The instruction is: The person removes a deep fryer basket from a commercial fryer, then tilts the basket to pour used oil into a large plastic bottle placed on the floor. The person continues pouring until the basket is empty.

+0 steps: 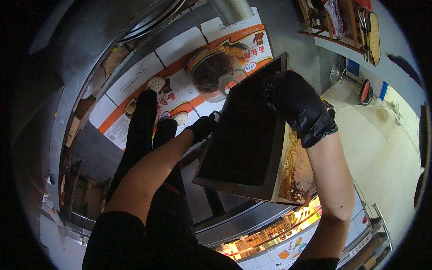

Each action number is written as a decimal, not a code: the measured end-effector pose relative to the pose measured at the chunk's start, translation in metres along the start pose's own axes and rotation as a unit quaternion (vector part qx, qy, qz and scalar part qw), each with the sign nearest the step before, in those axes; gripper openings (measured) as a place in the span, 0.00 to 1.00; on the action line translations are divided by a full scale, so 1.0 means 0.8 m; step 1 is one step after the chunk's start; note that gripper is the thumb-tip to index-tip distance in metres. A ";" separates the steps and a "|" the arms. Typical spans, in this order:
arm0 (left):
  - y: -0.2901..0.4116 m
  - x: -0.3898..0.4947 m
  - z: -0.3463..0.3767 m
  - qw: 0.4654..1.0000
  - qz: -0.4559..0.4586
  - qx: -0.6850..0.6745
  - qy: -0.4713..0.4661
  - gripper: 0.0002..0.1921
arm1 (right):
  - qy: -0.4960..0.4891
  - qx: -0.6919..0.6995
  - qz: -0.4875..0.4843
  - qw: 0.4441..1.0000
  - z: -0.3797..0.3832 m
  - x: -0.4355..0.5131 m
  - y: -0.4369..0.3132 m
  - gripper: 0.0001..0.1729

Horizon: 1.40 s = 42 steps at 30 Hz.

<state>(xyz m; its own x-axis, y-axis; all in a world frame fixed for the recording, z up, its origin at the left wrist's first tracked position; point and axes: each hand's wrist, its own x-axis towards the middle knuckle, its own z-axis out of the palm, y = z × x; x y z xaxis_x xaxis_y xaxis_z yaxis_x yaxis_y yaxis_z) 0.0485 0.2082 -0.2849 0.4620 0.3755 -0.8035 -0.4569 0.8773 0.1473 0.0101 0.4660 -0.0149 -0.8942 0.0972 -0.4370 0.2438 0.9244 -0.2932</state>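
Observation:
A dark rectangular metal box [243,145] is tilted in front of me, its broad near face almost black inside a brown rim. Brown and yellow grease stains cover its right side [297,168]. My right hand [293,101], in a black disposable glove, grips its upper right edge. At the box's left edge, my black-gloved left hand [203,128] is closed around what looks like a thin dark handle [217,114]; the fingers are partly hidden. Beyond the box, a clear plastic container [202,89] with a dark inside rests on printed cardboard [182,84].
White perforated clogs [156,83] stand on the cardboard at my left. A metal cylinder [233,11] juts in at the top. A steel counter edge [67,111] curves along the left. At right are a pale surface [364,135], a cable [396,111] and a wall rack [337,37].

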 end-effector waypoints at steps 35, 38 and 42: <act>-0.047 0.025 0.073 0.865 0.375 0.318 0.098 0.08 | 0.210 0.078 0.487 0.844 -0.023 -0.145 -0.264 0.19; -0.074 0.061 0.081 0.875 0.410 0.248 0.065 0.23 | 0.238 0.102 0.488 0.834 -0.016 -0.148 -0.270 0.20; -0.093 0.089 0.103 0.883 0.402 0.215 0.114 0.27 | 0.242 0.076 0.443 0.860 -0.009 -0.158 -0.268 0.20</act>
<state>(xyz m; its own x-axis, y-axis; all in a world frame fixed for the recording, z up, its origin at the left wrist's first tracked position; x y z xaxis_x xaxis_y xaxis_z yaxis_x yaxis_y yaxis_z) 0.1780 0.1947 -0.3051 -0.0674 0.9017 -0.4270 -0.2139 0.4050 0.8889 0.0683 0.2579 0.1094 -0.3747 0.9146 -0.1521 0.9233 0.3532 -0.1509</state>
